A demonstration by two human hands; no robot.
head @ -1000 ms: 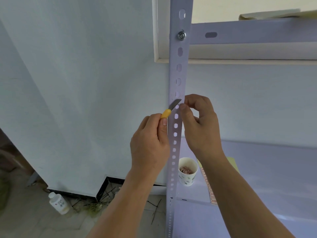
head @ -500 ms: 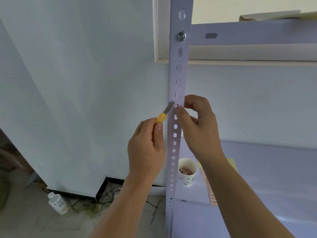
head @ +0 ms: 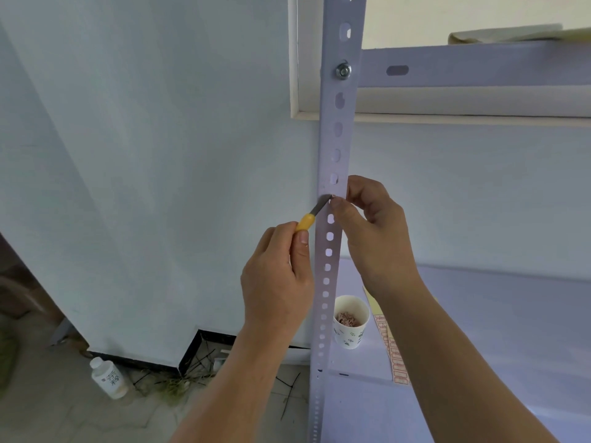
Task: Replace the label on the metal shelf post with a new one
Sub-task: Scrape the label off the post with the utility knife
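**A:** Status on the post?

**B:** The knife (head: pixel 311 215) has backed off. A second ago the blade lay across the post (head: pixel 339 129) face. Now only the tip sits at the post's left edge, and the yellow handle is lower and further left in frame. The left grip (head: pixel 278 276) is closed round the handle, thumb along the top.

**A:** And the right side?

**B:** The right grip (head: pixel 374 231) has barely moved. Thumb and forefinger are pinched shut at the spot, thumb tip against the post face, just right of the blade tip.

**A:** So the label's off?

**B:** Not yet, I think. My read is that the scraping pass is done and I'm now peeling the remainder. The new label isn't on yet.

**A:** How does the old label look?

**B:** The old label (head: pixel 332 196) sits mid-frame, just above centre, between two slots of the post. All I can see is a small pinkish scrap at my thumb tip. It looks like a lifted corner, but it's too small to read. The post face above it is bare and pale.

**A:** Spares?

**B:** The label sheet (head: pixel 388 346) lies flat on the shelf at lower right of centre, its red-edged rows running toward the shelf's near edge. The paper cup (head: pixel 350 318) beside it holds pinkish scrapings.
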